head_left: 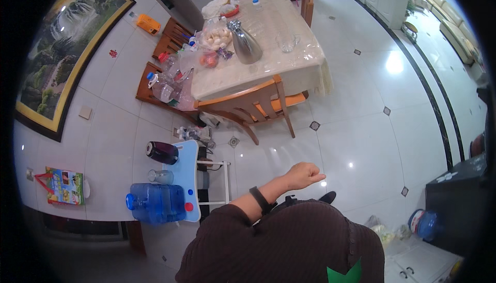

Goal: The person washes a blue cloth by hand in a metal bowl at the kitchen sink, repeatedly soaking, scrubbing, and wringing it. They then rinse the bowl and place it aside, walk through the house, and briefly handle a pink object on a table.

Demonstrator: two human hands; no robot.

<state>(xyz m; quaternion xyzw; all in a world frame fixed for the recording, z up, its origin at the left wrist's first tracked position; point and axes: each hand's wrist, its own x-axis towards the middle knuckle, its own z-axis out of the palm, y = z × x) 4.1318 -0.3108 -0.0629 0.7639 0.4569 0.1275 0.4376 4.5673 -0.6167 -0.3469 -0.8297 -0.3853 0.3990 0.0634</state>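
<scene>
My left hand (304,175) is raised in front of my waist, its fingers curled into a loose fist with nothing showing in them. A black band (262,200) circles that wrist. The hand touches nothing and hangs over the tiled floor. Nearest to it stands a wooden chair (248,102) with an orange seat, pushed up to the dining table. My right hand is out of view.
The covered dining table (206,84) holds a metal jug (245,45), a glass bowl (287,43) and several bags. On the left, a small blue table (187,161) bears a blue water jug (155,203), a glass pitcher (161,176) and a dark kettle (162,152). A dark cabinet (449,216) stands right.
</scene>
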